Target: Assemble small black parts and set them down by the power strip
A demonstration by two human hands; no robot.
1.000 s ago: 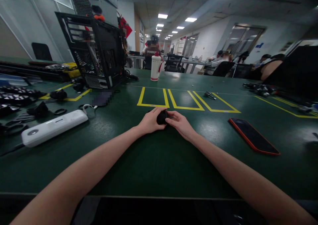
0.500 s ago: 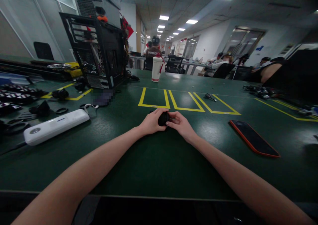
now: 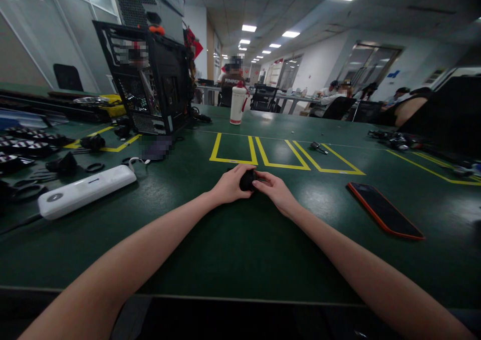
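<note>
One black part (image 3: 247, 181), roundish, located between my two hands near the middle of the green worktop (image 3: 225, 250), just short of the yellow tape outlines (image 3: 252, 149); contact with the surface, I cannot tell. My left hand (image 3: 232, 185) curls around its left side; my right hand (image 3: 271, 186) pinches its right edge, thumb and fingers nearly together. Handling, as I judge: light, stiff, probably plastic, perhaps slick; best held by opposite outer edges.
</note>
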